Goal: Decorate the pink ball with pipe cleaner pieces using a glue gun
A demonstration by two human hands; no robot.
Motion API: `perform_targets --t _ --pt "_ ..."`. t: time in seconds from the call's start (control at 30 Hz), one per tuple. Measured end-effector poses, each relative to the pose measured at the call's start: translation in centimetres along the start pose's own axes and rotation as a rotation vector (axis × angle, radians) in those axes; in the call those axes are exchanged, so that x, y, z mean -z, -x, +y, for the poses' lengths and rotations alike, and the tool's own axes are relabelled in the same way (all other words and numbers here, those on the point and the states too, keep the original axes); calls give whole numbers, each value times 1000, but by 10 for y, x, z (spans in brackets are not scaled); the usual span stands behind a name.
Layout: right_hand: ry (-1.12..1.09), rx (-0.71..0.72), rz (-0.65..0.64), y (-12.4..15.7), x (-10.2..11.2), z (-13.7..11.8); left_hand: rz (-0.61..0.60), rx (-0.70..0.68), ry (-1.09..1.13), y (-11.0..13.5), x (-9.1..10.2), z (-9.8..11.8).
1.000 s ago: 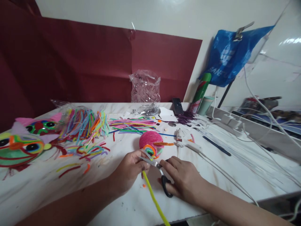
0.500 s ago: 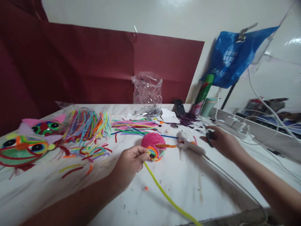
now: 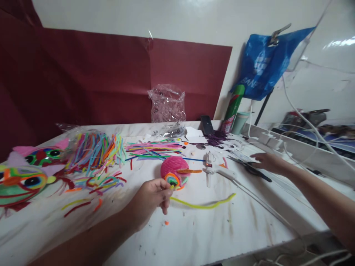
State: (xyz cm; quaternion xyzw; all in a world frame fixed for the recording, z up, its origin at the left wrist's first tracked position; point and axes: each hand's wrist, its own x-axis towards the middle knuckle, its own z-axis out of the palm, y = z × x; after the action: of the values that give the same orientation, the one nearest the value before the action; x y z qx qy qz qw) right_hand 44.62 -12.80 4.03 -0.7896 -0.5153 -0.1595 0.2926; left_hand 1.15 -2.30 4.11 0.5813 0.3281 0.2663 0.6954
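While the left hand (image 3: pixel 151 197), lower centre, pinched a fuzzy yellow piece (image 3: pixel 172 187), a round pink fuzzy-wrapped ball (image 3: pixel 172 164) lay just beyond; the loosely spread right hand (image 3: pixel 269 163) was farther.

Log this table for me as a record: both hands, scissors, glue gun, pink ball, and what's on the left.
left hand: pinching a yellow strip, its loose length reaching right
right hand: beside the handles of the scissors, apparently not gripping them
glue gun: lying between pink ball and scissors
pink ball: just beyond the left hand, an orange strip sticking out rightward
left side: two colourful decorated faces, loose coloured strips
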Motion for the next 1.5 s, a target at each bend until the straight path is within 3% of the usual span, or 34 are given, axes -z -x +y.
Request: perform_targets --t 0.1,0.17,0.2,0.27,0.33,0.4,0.53,0.67,0.73,0.87,1.0,1.1,1.27,1.5 --pt "22 -51 128 11 24 -51 1 27 -44 0 -2 -4" --pt "-133 91 204 36 31 -104 7 -18 -66 0 -4 -6" --pt "-262 232 179 53 30 -133 5 -36 -59 -1 -5 -6" --pt "-486 498 -18 85 22 -187 -12 -36 -30 0 -7 -4" --pt "-592 533 -155 108 9 -228 -38 -21 -22 2 -11 -2" --pt "-707 495 -274 119 -3 -249 -79 -31 -51 4 -13 0" --pt "-875 452 -402 111 -12 -246 -55 -120 -208 7 -15 7" --pt "-686 462 -374 86 -13 -217 185 -521 -616 -5 -15 14" --pt "-526 485 -345 75 -16 -205 271 -631 -767 -19 -14 14" --pt "-340 627 -256 60 -23 -201 167 -543 -813 -48 -5 10" --pt "-257 827 -176 51 -30 -214 37 -357 -527 -62 10 16" --pt "-214 856 -146 43 -35 -223 -14 -265 -299 -65 19 19" --pt "-284 845 -175 33 -41 -231 34 -266 -230 -66 22 13" --pt "-351 921 -189 35 -46 -225 -40 -296 -218 -65 20 13"
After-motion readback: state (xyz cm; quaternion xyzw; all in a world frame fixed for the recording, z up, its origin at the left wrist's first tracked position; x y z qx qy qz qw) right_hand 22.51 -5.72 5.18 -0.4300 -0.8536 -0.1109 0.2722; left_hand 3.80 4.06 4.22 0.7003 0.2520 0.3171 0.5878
